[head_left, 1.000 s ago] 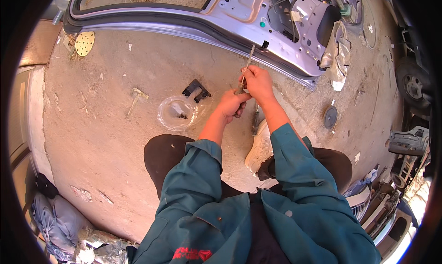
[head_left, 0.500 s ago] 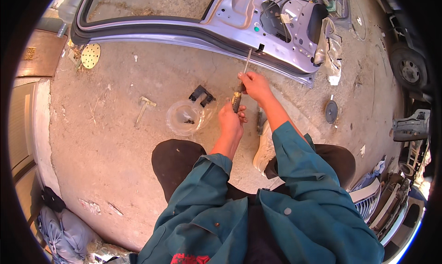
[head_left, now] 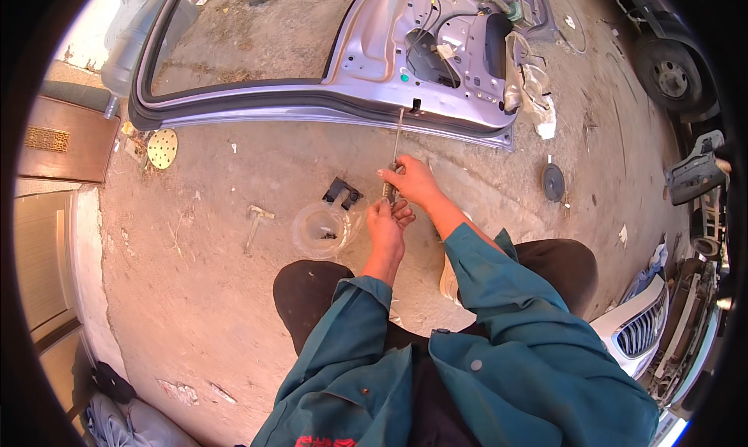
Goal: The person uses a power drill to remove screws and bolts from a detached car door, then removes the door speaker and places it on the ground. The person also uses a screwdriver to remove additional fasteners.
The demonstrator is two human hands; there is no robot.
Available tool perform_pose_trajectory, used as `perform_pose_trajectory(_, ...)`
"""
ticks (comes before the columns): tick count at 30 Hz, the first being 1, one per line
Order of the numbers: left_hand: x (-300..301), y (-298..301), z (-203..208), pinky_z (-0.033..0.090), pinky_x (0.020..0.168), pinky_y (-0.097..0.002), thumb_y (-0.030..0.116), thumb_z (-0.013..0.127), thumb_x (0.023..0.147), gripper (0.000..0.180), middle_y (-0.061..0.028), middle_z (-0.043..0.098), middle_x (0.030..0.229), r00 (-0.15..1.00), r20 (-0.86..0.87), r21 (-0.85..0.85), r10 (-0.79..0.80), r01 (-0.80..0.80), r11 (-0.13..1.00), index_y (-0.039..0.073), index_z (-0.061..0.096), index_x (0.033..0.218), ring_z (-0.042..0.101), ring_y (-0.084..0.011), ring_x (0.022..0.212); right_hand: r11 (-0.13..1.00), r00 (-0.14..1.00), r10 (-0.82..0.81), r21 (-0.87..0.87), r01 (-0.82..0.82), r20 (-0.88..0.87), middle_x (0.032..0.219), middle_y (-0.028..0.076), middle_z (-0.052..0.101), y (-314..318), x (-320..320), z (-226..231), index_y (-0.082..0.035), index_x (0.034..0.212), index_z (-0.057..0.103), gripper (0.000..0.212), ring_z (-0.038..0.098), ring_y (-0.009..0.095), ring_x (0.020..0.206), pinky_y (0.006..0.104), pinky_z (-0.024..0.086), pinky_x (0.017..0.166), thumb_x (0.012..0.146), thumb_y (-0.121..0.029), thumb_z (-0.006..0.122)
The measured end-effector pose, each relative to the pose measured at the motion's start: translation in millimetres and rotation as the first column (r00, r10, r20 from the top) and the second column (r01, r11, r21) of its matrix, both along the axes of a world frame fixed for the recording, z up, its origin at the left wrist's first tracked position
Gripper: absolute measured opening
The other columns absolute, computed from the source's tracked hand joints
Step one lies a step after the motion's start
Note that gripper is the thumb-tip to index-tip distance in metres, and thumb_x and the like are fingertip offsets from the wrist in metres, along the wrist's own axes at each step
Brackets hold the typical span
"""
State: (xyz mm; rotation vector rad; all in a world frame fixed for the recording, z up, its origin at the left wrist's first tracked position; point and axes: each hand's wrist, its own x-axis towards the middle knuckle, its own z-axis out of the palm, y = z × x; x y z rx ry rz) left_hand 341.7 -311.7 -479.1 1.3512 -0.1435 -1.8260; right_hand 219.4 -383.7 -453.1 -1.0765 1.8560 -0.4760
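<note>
A screwdriver (head_left: 398, 137) with a long thin shaft and a dark and yellow handle points away from me. Its tip meets the edge of a purple car door (head_left: 372, 61), close to a small black slot. My right hand (head_left: 415, 183) is closed round the upper handle, at the base of the shaft. Below it, my left hand (head_left: 387, 230) grips the handle's butt end with bent fingers. Left of my hands lies a clear round plastic tub (head_left: 300, 233) with small dark pieces inside. A black bracket-like part (head_left: 341, 193) sits at its far rim.
A hammer (head_left: 255, 222) lies on the concrete floor further left. Past it is a yellow perforated disc (head_left: 162, 148). To the right are a round black speaker-like part (head_left: 553, 182), a car wheel (head_left: 672, 81) and a front grille (head_left: 643, 326). Crumpled sheeting (head_left: 532, 92) hangs by the door.
My right hand has slid back from the shaft onto the handle, so more shaft shows. The whole view has shifted, with the door lower in it. The tip stays at the door edge.
</note>
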Motion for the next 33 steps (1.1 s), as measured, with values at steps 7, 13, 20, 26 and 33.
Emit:
perform_pose_trajectory(7,21,-4,-40,0.064,0.077,-0.0425,0.044,0.037,0.121,0.048,-0.0152,0.072,0.100,0.944,-0.285,0.116,-0.168,0.208,0.971,0.001,0.058,0.128,0.071,-0.0224,0.082,0.977,0.737,-0.201,0.073,0.202,0.645,0.105,0.012,0.075,15,-16,-9,0.002,0.131,0.067,0.042,0.074,0.020,0.089,0.0377,0.061,0.074,0.101,-0.025,0.081)
perform_pose_trajectory(13,-10,5,-2,0.065,0.074,-0.0400,0.041,0.043,0.119,0.043,-0.0168,0.072,0.101,0.991,0.123,-0.046,0.055,-0.049,0.998,0.001,0.054,0.130,0.072,-0.0227,0.084,0.997,0.987,-0.046,-0.053,0.055,0.152,0.107,0.013,0.075,11,-10,-6,0.002,0.127,0.069,0.039,0.076,0.024,0.086,0.0403,0.061,0.071,0.101,-0.024,0.080)
perform_pose_trajectory(20,13,-8,-6,0.065,0.070,-0.0376,0.038,0.042,0.118,0.039,-0.0143,0.073,0.091,0.994,-0.098,0.074,-0.057,0.064,0.995,0.002,0.053,0.129,0.070,-0.0230,0.071,0.978,0.732,-0.202,0.100,0.181,0.651,0.110,0.009,0.075,13,-16,-10,-0.002,0.135,0.068,0.039,0.072,0.019,0.094,0.0365,0.061,0.076,0.101,-0.019,0.079)
perform_pose_trajectory(26,-10,-5,-5,0.065,0.069,-0.0374,0.039,0.042,0.119,0.039,-0.0131,0.072,0.091,0.993,0.111,0.007,0.038,-0.039,0.999,0.002,0.055,0.126,0.069,-0.0223,0.069,0.995,0.916,-0.096,0.040,0.087,0.390,0.106,0.009,0.075,10,-16,-7,0.001,0.133,0.068,0.041,0.072,0.018,0.092,0.0353,0.059,0.072,0.099,-0.020,0.081)
perform_pose_trajectory(33,-2,-9,1,0.066,0.077,-0.0398,0.036,0.043,0.118,0.037,-0.0142,0.072,0.103,0.998,-0.010,-0.019,-0.059,0.059,0.998,0.002,0.056,0.124,0.071,-0.0219,0.086,0.993,0.897,-0.096,-0.025,0.118,0.432,0.105,0.010,0.072,12,-24,-25,0.002,0.130,0.068,0.044,0.071,0.018,0.090,0.0360,0.059,0.070,0.097,-0.023,0.083)
